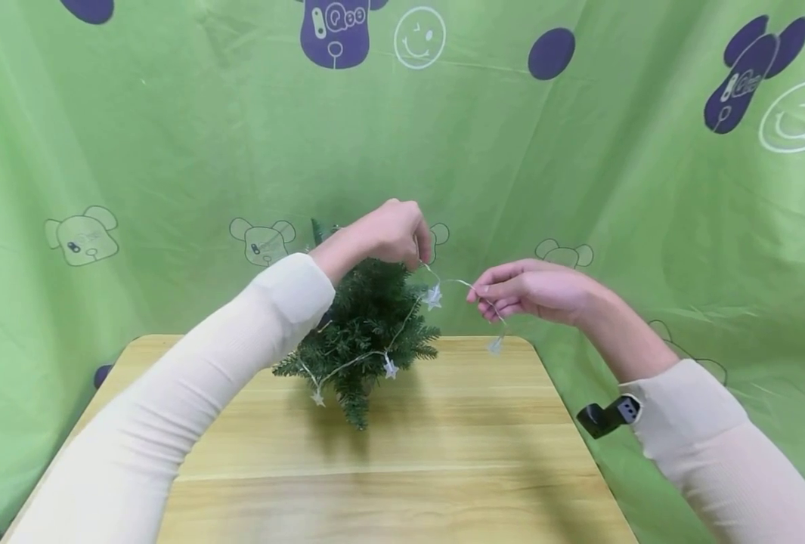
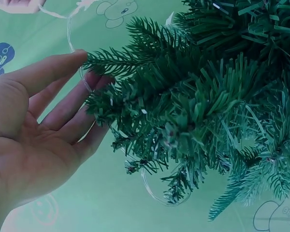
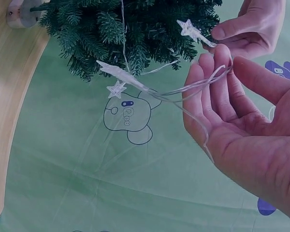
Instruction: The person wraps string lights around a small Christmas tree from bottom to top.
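A small artificial Christmas tree (image 1: pixel 364 325) stands near the table's far edge, with a string of star lights (image 1: pixel 402 326) draped over its front. Above the tree's upper right side, my left hand (image 1: pixel 394 233) pinches the thin clear wire. In the left wrist view its thumb (image 2: pixel 63 67) and fingertips meet the wire beside a branch tip. To the right of the tree my right hand (image 1: pixel 541 291) holds the same string between thumb and index finger. A star light (image 1: pixel 432 296) hangs between the hands. Another star (image 3: pixel 117 72) dangles from loose wire below the right hand.
The light wooden table (image 1: pixel 402 483) has rounded far corners. Behind it hangs a green curtain (image 1: pixel 191 151) with cartoon prints. The tree's round base (image 3: pixel 23 13) shows in the right wrist view. A black device (image 1: pixel 608 417) sits at the right sleeve cuff.
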The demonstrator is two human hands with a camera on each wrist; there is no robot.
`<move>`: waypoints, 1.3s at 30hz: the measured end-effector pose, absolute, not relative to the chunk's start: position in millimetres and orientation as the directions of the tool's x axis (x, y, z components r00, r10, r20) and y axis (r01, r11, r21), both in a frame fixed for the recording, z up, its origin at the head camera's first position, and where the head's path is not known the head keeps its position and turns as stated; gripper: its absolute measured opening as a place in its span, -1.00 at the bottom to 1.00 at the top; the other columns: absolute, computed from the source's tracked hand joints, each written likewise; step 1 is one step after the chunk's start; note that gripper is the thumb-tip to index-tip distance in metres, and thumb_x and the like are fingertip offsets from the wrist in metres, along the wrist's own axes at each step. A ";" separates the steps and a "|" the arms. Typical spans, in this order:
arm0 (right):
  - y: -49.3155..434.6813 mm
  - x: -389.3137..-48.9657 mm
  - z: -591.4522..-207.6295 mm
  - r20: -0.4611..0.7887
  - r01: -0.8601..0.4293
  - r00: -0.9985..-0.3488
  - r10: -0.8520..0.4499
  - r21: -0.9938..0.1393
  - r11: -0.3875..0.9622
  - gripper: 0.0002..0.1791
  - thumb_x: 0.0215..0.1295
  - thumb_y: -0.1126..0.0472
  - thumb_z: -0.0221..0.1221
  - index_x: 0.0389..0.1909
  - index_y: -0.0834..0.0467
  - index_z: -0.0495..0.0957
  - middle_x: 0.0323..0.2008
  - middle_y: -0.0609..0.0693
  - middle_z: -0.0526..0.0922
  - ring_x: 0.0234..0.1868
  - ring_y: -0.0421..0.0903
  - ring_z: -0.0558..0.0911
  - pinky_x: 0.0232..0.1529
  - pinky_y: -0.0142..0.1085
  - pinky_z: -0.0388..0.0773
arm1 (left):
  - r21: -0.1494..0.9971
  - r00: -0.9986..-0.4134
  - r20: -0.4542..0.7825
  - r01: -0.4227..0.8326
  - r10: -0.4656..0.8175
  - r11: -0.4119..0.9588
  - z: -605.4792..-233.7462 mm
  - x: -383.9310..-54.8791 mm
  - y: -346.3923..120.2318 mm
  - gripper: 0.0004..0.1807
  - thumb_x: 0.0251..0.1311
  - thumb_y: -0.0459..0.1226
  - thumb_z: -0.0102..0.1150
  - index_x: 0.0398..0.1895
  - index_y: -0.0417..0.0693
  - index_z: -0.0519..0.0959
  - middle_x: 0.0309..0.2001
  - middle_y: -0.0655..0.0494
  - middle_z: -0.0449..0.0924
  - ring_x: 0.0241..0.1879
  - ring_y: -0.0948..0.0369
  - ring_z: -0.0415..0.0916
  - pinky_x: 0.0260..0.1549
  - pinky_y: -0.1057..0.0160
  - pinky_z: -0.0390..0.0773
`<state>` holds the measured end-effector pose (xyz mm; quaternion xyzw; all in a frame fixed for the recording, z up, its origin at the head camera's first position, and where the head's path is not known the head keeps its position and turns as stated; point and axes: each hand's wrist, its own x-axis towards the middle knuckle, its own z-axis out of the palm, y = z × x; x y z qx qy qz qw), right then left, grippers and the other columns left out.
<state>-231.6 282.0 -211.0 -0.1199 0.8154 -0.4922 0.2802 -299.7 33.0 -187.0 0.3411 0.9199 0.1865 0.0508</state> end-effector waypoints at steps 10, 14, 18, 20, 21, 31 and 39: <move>276.8 -232.9 -211.9 -0.340 0.072 -0.801 -0.492 -0.872 0.484 -0.74 0.48 0.30 0.05 0.05 0.36 0.53 -0.20 0.08 0.66 -0.16 -0.09 0.65 -0.01 -0.31 0.66 | 0.470 -0.794 0.101 0.569 0.599 0.675 -174.6 -302.5 16.9 -0.86 0.09 -0.42 0.35 -0.37 0.02 0.77 -0.28 0.15 0.77 -0.22 0.18 0.63 -0.15 0.25 0.64; 274.4 -233.4 -212.2 -0.331 0.048 -0.783 -0.526 -0.876 0.480 -0.74 0.48 0.30 0.06 0.05 0.36 0.53 -0.20 0.08 0.65 -0.17 -0.08 0.65 0.04 -0.24 0.67 | 0.480 -0.830 0.124 0.530 0.544 0.699 -159.8 -306.5 -0.4 -0.89 0.15 -0.37 0.34 -0.32 0.04 0.75 -0.22 0.16 0.75 -0.12 0.16 0.58 0.00 0.16 0.59; 271.5 -233.8 -212.7 -0.320 0.024 -0.771 -0.551 -0.878 0.478 -0.75 0.47 0.29 0.07 0.03 0.34 0.56 -0.18 0.10 0.64 -0.15 -0.06 0.63 0.06 -0.19 0.66 | 0.470 -0.859 0.141 0.496 0.492 0.730 -151.5 -313.3 -20.7 -0.90 0.16 -0.35 0.34 -0.28 0.00 0.73 -0.16 0.11 0.73 -0.05 0.11 0.53 0.09 0.07 0.53; 269.2 -233.3 -212.1 -0.315 0.017 -0.773 -0.551 -0.878 0.478 -0.76 0.46 0.29 0.09 0.02 0.32 0.57 -0.15 0.10 0.65 -0.11 -0.05 0.64 0.11 -0.20 0.65 | 0.470 -0.869 0.138 0.480 0.476 0.741 -150.6 -315.7 -29.9 -0.90 0.16 -0.34 0.33 -0.26 -0.02 0.73 -0.14 0.09 0.73 -0.03 0.09 0.52 0.10 0.05 0.53; 267.7 -233.0 -211.8 -0.314 0.014 -0.773 -0.550 -0.877 0.481 -0.76 0.45 0.29 0.10 0.02 0.31 0.58 -0.14 0.10 0.65 -0.10 -0.05 0.64 0.13 -0.21 0.63 | 0.471 -0.872 0.134 0.473 0.470 0.744 -150.4 -316.5 -34.2 -0.90 0.16 -0.33 0.33 -0.26 -0.02 0.73 -0.13 0.07 0.73 -0.02 0.08 0.52 0.11 0.03 0.52; 250.1 -235.8 -207.0 -0.320 0.012 -0.794 -0.517 -0.858 0.514 -0.65 0.37 0.26 0.22 0.12 0.32 0.59 0.04 0.08 0.67 0.11 0.01 0.62 0.44 -0.07 0.37 | 0.522 -0.890 0.139 0.438 0.434 0.732 -154.4 -315.4 -57.5 -0.91 0.24 -0.33 0.24 -0.22 -0.09 0.67 -0.24 -0.01 0.78 -0.25 0.13 0.67 -0.22 0.24 0.55; 246.9 -238.1 -207.9 -0.324 0.003 -0.800 -0.504 -0.843 0.537 -0.58 0.37 0.27 0.21 0.19 0.35 0.53 0.09 0.11 0.62 0.12 0.05 0.60 0.44 0.00 0.34 | 0.613 -0.900 0.172 0.416 0.401 0.672 -154.6 -313.2 -49.9 -0.89 0.30 -0.32 0.19 -0.16 -0.12 0.61 -0.13 0.00 0.77 -0.11 0.14 0.67 -0.28 0.28 0.52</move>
